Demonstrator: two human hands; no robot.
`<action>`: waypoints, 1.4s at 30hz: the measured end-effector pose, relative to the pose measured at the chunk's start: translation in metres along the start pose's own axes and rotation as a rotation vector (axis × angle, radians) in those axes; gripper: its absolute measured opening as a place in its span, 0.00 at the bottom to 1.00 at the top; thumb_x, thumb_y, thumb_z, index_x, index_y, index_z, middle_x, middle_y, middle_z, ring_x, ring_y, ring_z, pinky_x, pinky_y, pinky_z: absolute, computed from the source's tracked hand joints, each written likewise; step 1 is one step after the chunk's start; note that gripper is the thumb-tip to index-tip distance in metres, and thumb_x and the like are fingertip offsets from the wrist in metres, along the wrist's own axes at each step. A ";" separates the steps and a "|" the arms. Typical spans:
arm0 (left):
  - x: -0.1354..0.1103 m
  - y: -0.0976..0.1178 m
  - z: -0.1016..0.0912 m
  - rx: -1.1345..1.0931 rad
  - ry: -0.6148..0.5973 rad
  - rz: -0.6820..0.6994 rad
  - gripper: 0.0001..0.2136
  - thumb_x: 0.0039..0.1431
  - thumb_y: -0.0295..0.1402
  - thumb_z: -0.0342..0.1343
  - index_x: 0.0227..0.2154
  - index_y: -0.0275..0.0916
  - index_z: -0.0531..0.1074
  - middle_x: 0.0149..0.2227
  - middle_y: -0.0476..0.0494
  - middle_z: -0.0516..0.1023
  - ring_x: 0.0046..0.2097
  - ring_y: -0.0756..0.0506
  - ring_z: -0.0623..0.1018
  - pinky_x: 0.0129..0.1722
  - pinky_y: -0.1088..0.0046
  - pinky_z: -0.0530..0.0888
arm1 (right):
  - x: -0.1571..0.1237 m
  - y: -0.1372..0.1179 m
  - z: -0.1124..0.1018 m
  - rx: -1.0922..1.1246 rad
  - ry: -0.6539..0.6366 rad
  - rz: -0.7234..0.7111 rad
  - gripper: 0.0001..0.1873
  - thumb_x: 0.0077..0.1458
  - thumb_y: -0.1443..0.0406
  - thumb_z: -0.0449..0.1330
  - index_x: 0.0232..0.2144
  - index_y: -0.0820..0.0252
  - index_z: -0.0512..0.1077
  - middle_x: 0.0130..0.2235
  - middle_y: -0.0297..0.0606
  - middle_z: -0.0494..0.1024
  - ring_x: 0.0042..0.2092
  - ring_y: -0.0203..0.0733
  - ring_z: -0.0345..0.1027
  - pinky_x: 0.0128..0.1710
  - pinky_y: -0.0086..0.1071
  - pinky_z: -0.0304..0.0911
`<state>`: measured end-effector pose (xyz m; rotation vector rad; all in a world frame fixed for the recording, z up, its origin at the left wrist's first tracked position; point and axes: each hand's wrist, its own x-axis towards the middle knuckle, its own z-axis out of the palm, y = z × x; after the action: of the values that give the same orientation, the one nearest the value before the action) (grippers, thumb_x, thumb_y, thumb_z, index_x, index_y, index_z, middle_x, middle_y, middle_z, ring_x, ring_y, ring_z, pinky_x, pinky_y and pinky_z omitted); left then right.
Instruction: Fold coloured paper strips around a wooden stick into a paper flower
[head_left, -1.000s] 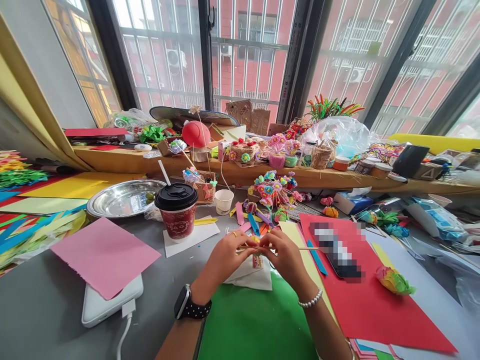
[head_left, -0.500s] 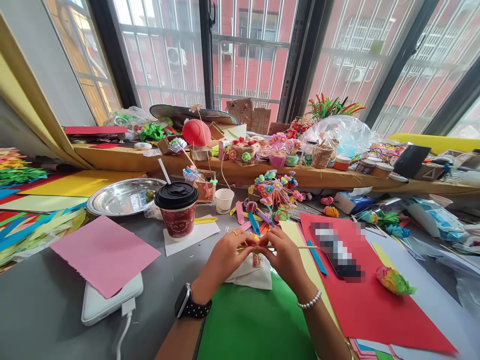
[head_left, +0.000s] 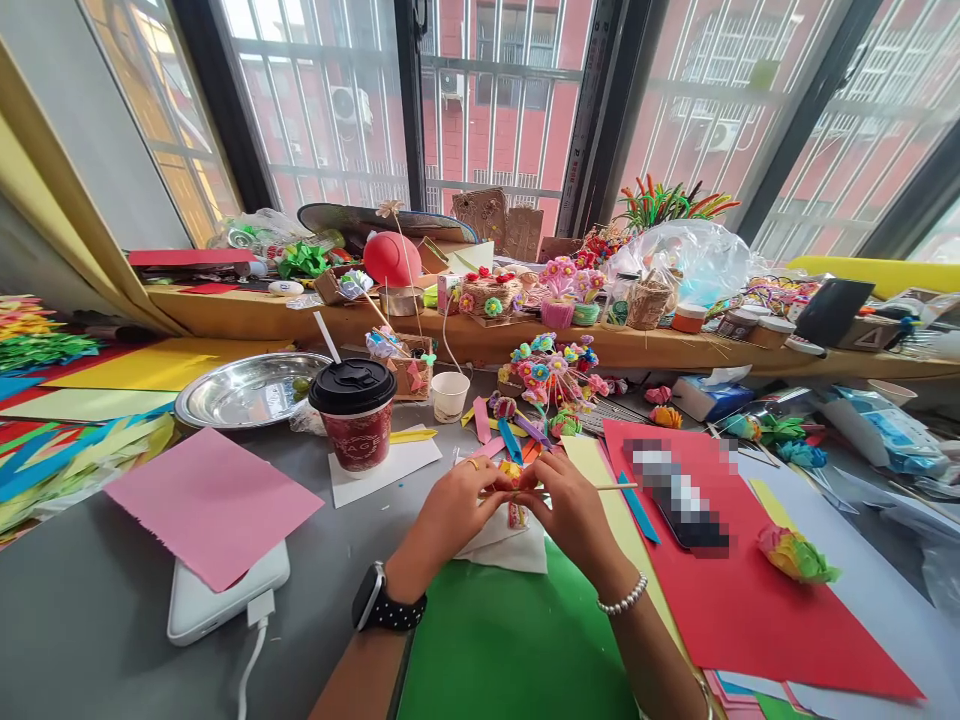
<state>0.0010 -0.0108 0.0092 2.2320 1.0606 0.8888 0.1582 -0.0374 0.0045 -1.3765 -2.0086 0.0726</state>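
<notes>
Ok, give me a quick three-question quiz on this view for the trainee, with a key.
1. True or false: the lidded cup stands upright.

2. The phone lies on which sheet?
a) the pink sheet
b) the red sheet
c) the yellow sheet

3. What thin thing, pinched in the right hand, sticks out beyond it toward the phone?

Key: 1. true; 2. b; 3. a pale stick.

thin stick (head_left: 619, 486): mid-section hidden by fingers of l. hand (head_left: 461, 497) & r. hand (head_left: 564, 497). yellow-orange item (head_left: 511, 471) btwn them partly obscured, type unclear. phone (head_left: 686, 525): pixelated, unreadable. green sheet (head_left: 517, 640), white cable (head_left: 252, 650): cut off at btm edge.
</notes>
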 end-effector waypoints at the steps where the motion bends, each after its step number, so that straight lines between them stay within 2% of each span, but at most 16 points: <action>1: 0.000 0.000 0.001 0.002 0.010 -0.002 0.07 0.50 0.33 0.51 0.28 0.43 0.73 0.29 0.46 0.73 0.34 0.45 0.70 0.33 0.73 0.63 | 0.000 0.000 0.000 0.004 -0.008 0.007 0.05 0.48 0.64 0.58 0.24 0.59 0.66 0.28 0.36 0.70 0.33 0.41 0.62 0.31 0.32 0.58; 5: 0.000 0.000 0.003 0.037 0.063 0.037 0.06 0.50 0.32 0.51 0.28 0.43 0.74 0.30 0.46 0.73 0.35 0.45 0.69 0.35 0.72 0.63 | -0.001 0.003 -0.004 0.067 -0.044 0.049 0.05 0.48 0.63 0.57 0.26 0.59 0.67 0.29 0.36 0.70 0.33 0.39 0.63 0.30 0.30 0.59; 9: 0.000 0.001 0.003 0.090 0.075 0.071 0.07 0.51 0.32 0.50 0.28 0.43 0.73 0.30 0.45 0.73 0.35 0.45 0.69 0.36 0.70 0.62 | -0.001 0.005 -0.006 0.120 -0.044 0.032 0.04 0.49 0.64 0.56 0.26 0.58 0.68 0.29 0.36 0.70 0.34 0.39 0.64 0.30 0.30 0.60; 15: 0.000 0.000 0.000 0.001 0.055 0.023 0.07 0.51 0.34 0.49 0.28 0.43 0.73 0.31 0.46 0.73 0.35 0.46 0.69 0.35 0.72 0.63 | 0.000 0.002 -0.006 0.031 0.003 -0.036 0.05 0.50 0.67 0.55 0.25 0.58 0.70 0.27 0.36 0.70 0.33 0.39 0.63 0.31 0.30 0.59; 20: 0.000 -0.002 0.000 0.017 0.045 0.005 0.07 0.51 0.34 0.49 0.28 0.42 0.73 0.30 0.47 0.73 0.34 0.46 0.70 0.34 0.73 0.64 | 0.000 0.000 -0.005 -0.003 0.000 -0.074 0.05 0.50 0.67 0.55 0.26 0.58 0.71 0.27 0.37 0.70 0.33 0.40 0.62 0.31 0.30 0.58; 25: 0.000 -0.002 0.001 0.115 0.028 0.040 0.07 0.52 0.33 0.49 0.28 0.42 0.73 0.30 0.46 0.74 0.34 0.46 0.71 0.33 0.73 0.63 | -0.002 0.002 -0.008 0.022 -0.079 0.008 0.03 0.49 0.66 0.57 0.26 0.58 0.70 0.28 0.35 0.70 0.31 0.38 0.63 0.29 0.28 0.57; 30: 0.000 -0.001 0.003 0.196 0.011 0.103 0.07 0.52 0.31 0.48 0.28 0.42 0.72 0.31 0.46 0.74 0.35 0.46 0.71 0.33 0.74 0.64 | -0.003 0.006 -0.012 0.152 -0.177 0.101 0.08 0.50 0.61 0.55 0.26 0.59 0.69 0.26 0.33 0.70 0.25 0.33 0.61 0.23 0.26 0.55; 42: -0.001 0.004 0.005 0.270 0.023 0.118 0.06 0.51 0.27 0.50 0.27 0.40 0.72 0.31 0.47 0.74 0.35 0.47 0.72 0.34 0.74 0.66 | 0.000 0.009 -0.008 0.359 -0.156 0.208 0.08 0.49 0.62 0.55 0.23 0.61 0.69 0.25 0.34 0.73 0.26 0.34 0.63 0.25 0.26 0.57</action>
<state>0.0058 -0.0142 0.0083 2.5349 1.1258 0.8650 0.1694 -0.0357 0.0069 -1.3699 -1.8528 0.6207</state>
